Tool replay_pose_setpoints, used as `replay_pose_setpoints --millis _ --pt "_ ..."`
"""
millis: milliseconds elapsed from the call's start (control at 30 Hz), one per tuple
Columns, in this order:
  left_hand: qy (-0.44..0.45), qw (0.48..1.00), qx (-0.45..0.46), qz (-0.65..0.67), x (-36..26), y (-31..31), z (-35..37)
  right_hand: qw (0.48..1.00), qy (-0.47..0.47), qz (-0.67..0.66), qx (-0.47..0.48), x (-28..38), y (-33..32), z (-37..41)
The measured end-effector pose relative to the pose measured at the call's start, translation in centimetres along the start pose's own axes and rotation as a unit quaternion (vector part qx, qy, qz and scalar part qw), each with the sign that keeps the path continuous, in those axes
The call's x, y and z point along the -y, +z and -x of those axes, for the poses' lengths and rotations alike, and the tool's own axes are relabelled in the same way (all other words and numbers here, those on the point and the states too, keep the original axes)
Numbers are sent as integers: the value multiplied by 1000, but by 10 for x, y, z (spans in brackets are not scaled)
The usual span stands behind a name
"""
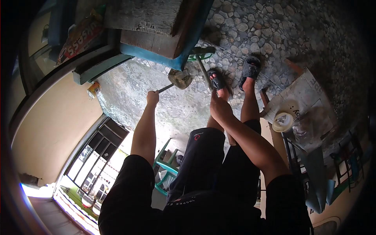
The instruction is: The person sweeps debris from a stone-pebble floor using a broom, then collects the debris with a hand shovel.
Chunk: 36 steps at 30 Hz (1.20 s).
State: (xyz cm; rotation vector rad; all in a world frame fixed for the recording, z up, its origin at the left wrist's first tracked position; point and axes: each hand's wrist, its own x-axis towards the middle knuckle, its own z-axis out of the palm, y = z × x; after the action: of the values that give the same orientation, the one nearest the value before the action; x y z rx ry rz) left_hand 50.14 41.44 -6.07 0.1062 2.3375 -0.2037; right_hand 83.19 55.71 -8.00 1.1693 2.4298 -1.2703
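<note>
My left hand [152, 98] is closed around the thin dark handle of a dustpan [181, 79], a brownish, dirty pan held low over the floor. My right hand [220, 106] grips the long pale stick of a broom [204, 70]. The broom's green head [201, 53] is down by the stone floor, just ahead of my sandalled feet and beside the blue edge of a wooden piece of furniture. Dustpan and broom head are a short way apart. Whatever lies in the pan cannot be made out.
Wooden furniture with a blue edge [156, 58] juts in at the top. The floor [133, 84] is grey concrete and set pebbles. A green plastic chair [166, 172] stands at my left. To the right, a pale tub [282, 122] rests on a printed sheet [305, 94].
</note>
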Motion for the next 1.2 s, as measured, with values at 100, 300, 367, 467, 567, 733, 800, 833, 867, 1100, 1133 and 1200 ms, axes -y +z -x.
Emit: replay_pose_setpoints --millis 100,300,367,467,567,733,800,833,867,1100,1133,1200 --pt "31 999 -24 -37 5 10 -10 992 91 -36 74 37 -37 -2" --pt "34 998 -38 -30 -17 10 4 978 87 0 189 60 -34 8" --pt "41 998 -43 -23 -15 10 1 969 49 60 236 52 -5 15" --pt "23 1000 -10 -3 -3 15 -8 970 8 67 234 49 13 27" --pt "-6 997 27 65 14 18 -7 956 -136 153 211 55 2 35" --pt "-25 986 36 164 16 21 22 970 -3 25 243 69 -18 42" --pt "-46 967 61 241 13 22 37 970 1 17 243 80 -47 45" --pt "-46 968 62 240 13 25 42 970 4 13 242 86 -62 46" --pt "-44 964 68 254 14 28 45 946 64 -61 313 90 -81 44" --pt "-37 946 71 314 -11 52 66 958 -274 19 87 63 -101 87" --pt "-25 944 80 320 -15 54 65 977 -178 12 119 83 -155 84" --pt "6 944 78 321 -20 61 59 986 -52 6 160 95 -198 86"
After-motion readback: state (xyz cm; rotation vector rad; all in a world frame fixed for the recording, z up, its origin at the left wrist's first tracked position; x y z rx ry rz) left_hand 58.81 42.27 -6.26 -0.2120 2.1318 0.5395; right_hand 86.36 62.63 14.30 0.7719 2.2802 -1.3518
